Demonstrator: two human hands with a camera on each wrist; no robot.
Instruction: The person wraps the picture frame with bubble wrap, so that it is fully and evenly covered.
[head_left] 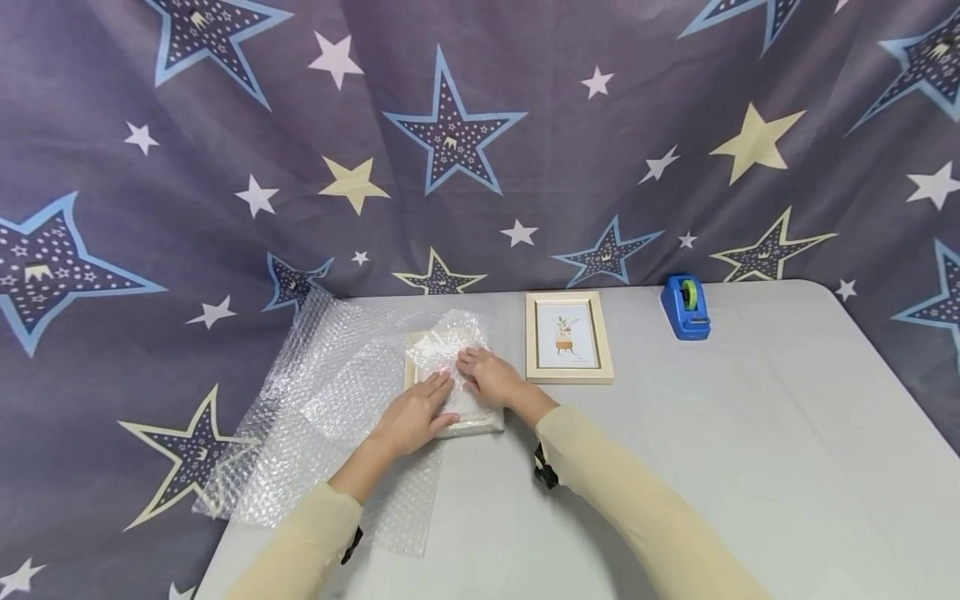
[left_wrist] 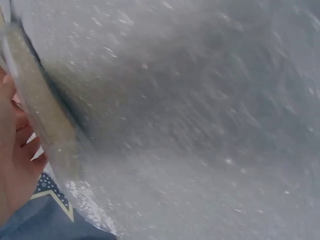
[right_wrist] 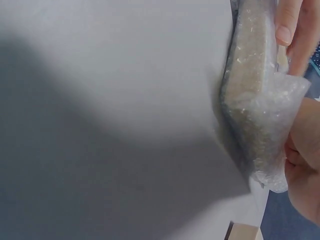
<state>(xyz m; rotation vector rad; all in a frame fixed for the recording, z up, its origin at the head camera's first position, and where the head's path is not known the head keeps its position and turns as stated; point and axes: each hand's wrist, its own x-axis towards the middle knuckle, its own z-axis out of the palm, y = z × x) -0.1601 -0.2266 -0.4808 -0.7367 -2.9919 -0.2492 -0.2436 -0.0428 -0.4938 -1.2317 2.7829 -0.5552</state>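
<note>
A light wooden picture frame lies on the table, partly covered by clear bubble wrap. My left hand rests on the frame's near left part, fingers extended and thumb spread to the right. On the upper right part, my right hand presses the folded-over wrap with its fingers. In the right wrist view, bubble wrap covers the frame's side and corner and sticks up in a loose flap beside the hand. The left wrist view has the frame's edge under the film, close to the fingers.
To the right stands a second framed picture, showing a potted plant, flat on the table. A blue tape dispenser with green tape sits at the back right. Loose wrap hangs past the table's left edge. A star-patterned curtain hangs behind.
</note>
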